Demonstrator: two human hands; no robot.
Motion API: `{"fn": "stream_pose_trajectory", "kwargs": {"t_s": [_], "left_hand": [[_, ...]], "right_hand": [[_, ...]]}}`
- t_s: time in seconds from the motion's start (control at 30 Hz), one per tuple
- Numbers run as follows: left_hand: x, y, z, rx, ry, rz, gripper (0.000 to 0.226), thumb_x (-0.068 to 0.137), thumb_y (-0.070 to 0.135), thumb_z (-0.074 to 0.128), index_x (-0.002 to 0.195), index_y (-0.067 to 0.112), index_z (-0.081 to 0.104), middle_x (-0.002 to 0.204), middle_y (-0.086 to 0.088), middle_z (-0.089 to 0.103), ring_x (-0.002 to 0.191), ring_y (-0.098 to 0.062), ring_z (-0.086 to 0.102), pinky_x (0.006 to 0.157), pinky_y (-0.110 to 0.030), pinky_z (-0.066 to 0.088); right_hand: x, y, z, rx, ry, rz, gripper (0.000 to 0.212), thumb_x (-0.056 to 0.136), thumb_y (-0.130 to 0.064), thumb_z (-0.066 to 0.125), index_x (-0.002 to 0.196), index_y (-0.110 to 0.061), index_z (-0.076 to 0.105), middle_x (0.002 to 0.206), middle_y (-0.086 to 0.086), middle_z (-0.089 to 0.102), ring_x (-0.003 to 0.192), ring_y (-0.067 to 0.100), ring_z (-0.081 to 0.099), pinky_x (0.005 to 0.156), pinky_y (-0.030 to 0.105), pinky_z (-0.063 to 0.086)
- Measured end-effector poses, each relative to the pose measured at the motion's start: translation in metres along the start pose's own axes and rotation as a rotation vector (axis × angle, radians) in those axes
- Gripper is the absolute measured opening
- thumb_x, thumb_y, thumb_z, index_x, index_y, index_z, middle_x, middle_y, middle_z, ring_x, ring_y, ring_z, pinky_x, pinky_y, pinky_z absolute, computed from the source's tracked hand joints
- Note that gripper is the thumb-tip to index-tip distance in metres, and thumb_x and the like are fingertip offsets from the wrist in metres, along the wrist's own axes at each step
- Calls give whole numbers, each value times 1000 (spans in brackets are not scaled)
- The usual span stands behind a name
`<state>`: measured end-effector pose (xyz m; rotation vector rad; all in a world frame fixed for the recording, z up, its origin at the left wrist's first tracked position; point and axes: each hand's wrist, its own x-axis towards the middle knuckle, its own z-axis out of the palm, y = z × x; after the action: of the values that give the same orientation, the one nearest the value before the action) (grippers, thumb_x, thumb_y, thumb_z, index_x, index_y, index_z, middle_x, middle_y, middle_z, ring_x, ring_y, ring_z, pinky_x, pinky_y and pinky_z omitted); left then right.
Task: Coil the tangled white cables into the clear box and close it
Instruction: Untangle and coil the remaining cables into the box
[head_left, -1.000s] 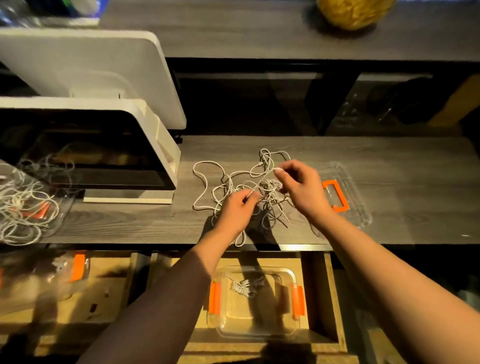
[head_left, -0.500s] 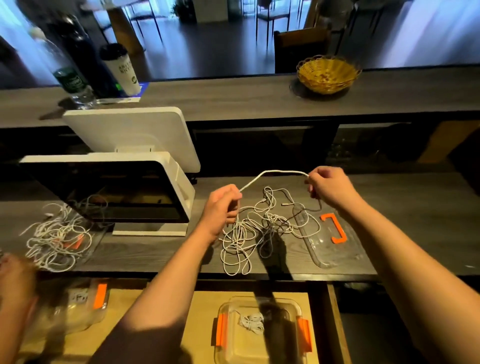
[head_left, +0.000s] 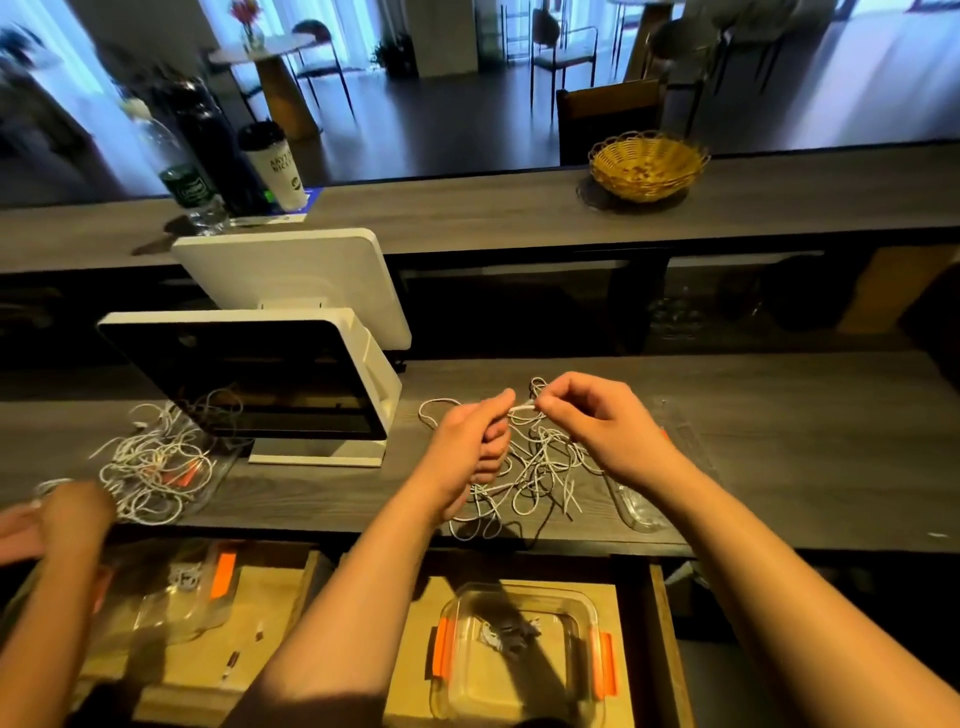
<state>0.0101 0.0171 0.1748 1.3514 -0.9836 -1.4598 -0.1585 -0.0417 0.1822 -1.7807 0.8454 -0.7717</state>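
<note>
Dim room: dark wooden counter (head_left: 779, 415), chairs (head_left: 566, 47) beyond, pale windows.

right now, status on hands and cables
Left hand and right hand pinching one cable end. Cables tangled on counter. Box open below, nearly empty.

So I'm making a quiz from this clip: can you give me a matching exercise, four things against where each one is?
Things:
1. wicker basket
2. clear box
3. white cables
4. paper cup

Places:
A. lower shelf, between the forearms
B. far counter, right
C. far counter, left, beside bottles
D. near counter, under both hands

Pairs: 1-B, 2-A, 3-D, 4-C
</note>
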Motion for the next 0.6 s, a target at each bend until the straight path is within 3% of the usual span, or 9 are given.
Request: {"fn": "stream_pose_trajectory", "kwargs": {"t_s": [0.07,0.13,0.27,0.37,0.43,0.53,0.6], "left_hand": [[-8,-5,8,99,-84,-78,50,91,60,46,59,22,43,50,6,30,44,-12,24,43,-22,19],[-14,-8,15,111,-138,-147,52,90,65,43,65,19,49,51,5,32,43,-12,29,42,-20,26],[-23,-10,20,25,-270,-215,59,88,73,39,71,17,48,52,6,24,42,-11,18,40,-22,13],[-29,-10,26,127,-297,-152,57,90,67,41,73,16,59,48,7,26,42,-11,20,41,-23,16],[-30,-10,31,243,-216,-46,50,96,55,40,87,15,69,47,6,31,42,-12,24,41,-23,20],[-25,-16,34,468,110,132,45,100,49,35,106,22,70,50,8,36,46,-11,30,46,-27,26],[-23,-20,35,357,269,190,46,98,51,33,117,27,67,54,10,41,49,-8,35,45,-24,29]], "right_hand": [[-8,4,0,-40,-11,-28,12,94,-21,60,92,-12,67,79,12,66,69,25,57,66,42,48],[-15,4,0,-100,-33,-57,13,93,-22,60,95,-12,69,83,6,69,78,22,64,73,41,53],[-24,0,-5,-148,-105,-107,11,92,-18,62,97,-13,70,84,-2,70,77,10,65,72,28,54],[-29,0,-8,-194,-81,-115,10,90,-24,63,95,-17,68,82,0,69,72,6,61,65,21,49],[-33,4,-13,-168,-39,-65,13,89,-33,63,92,-21,65,79,3,67,67,9,59,60,23,48],[-40,20,-21,-130,-5,27,18,93,-34,57,86,-20,65,73,1,64,62,6,54,60,26,44],[-44,32,-23,-100,41,74,21,96,-29,53,84,-17,65,68,-4,57,60,2,48,61,26,39]]}}
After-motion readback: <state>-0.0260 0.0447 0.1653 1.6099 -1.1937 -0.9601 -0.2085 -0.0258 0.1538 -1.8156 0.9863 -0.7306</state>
